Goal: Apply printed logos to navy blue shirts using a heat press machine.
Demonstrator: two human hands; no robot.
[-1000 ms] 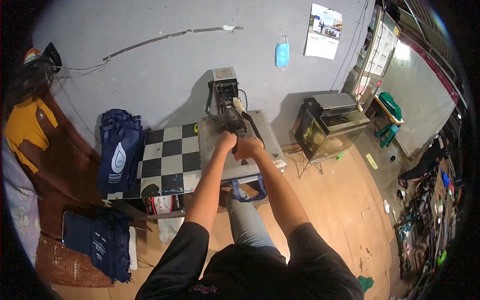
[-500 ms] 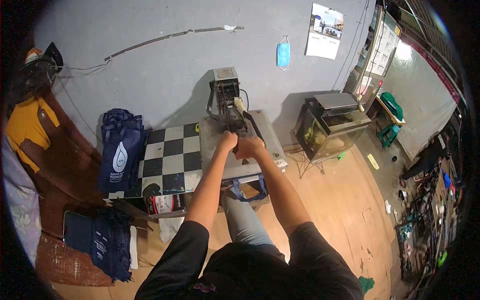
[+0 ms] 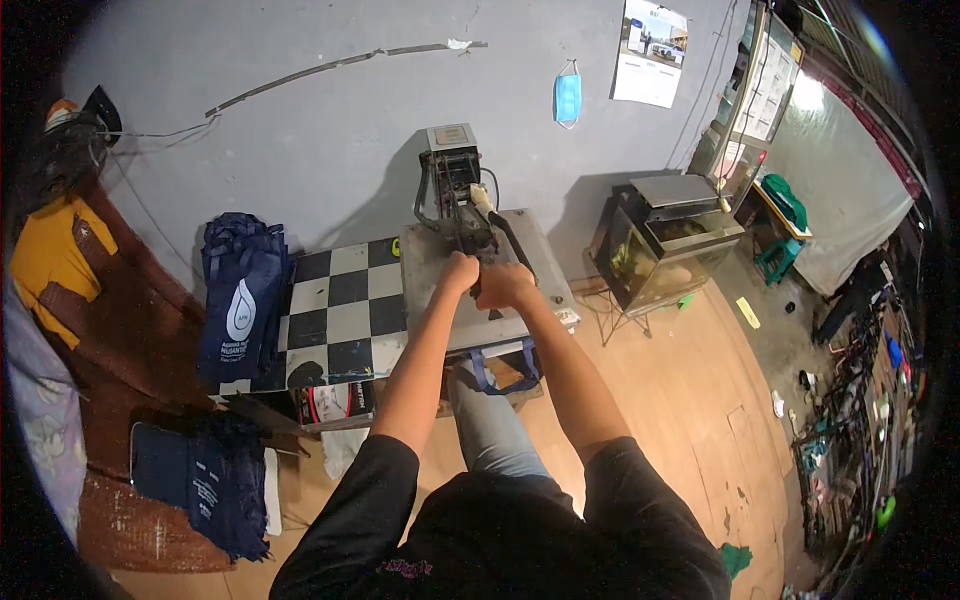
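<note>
A heat press [image 3: 430, 285] with a wide grey metal plate stands in front of me by the wall. Both of my arms stretch out over it. My left hand [image 3: 461, 273] and my right hand [image 3: 508, 286] are closed side by side around the dark lever handle of the press, mostly hidden under my fingers. Out from the plate's front edge hang the blue straps of a tote bag [image 3: 486, 384]; its body is hidden by the press. Behind my hands rises the boxy control head [image 3: 451, 137] of the machine.
Left of the press lies a black-and-white checkered tabletop [image 3: 345, 290] with a stack of navy tote bags [image 3: 240, 315]. More navy bags [image 3: 225, 490] lie on a brown sofa [image 3: 110, 400]. A glass fish tank [image 3: 655, 255] on a thin stand is to the right.
Both hands keep their grip on the handle. The view has shifted a little, with the press slightly higher in it; more of the plate's front edge and straps has moved upward.
</note>
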